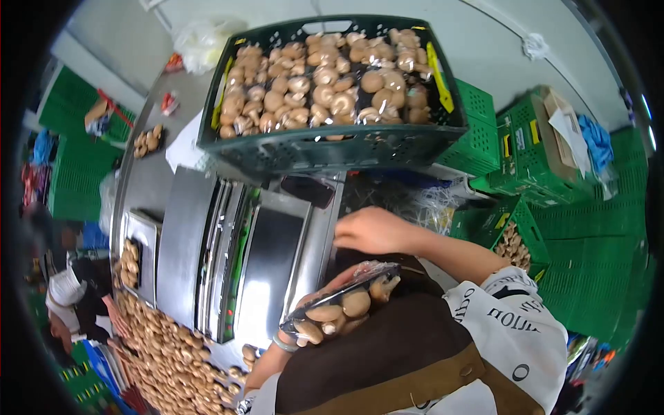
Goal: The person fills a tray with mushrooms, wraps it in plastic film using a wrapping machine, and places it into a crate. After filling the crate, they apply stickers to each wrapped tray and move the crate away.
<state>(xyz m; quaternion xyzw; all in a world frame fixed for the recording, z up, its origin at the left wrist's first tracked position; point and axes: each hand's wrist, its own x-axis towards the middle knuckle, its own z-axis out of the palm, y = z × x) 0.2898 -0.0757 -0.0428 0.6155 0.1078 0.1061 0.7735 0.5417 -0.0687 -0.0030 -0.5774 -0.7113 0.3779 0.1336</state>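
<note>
My left hand (340, 279) is closed around a black tray of brown mushrooms covered in clear film (349, 308), held tilted in front of my apron. Part of that hand is hidden behind the tray. My right hand (373, 232) hovers just above the tray, apart from it, with curled fingers; whether anything is in them is hidden. Beside both hands stands a metal wrapping machine (273, 242) with a dark flat plate. Loose mushrooms (166, 353) lie heaped on the steel table, and an open mushroom tray (129, 263) sits at the machine's far side.
A dark green crate (332, 145) full of wrapped mushroom trays stands above the machine. Another mushroom tray (148, 141) lies on the table (142, 183). Green crates (532, 152) are stacked at right, one holding mushrooms (512, 245). A co-worker's hands (117, 325) reach the heap at left.
</note>
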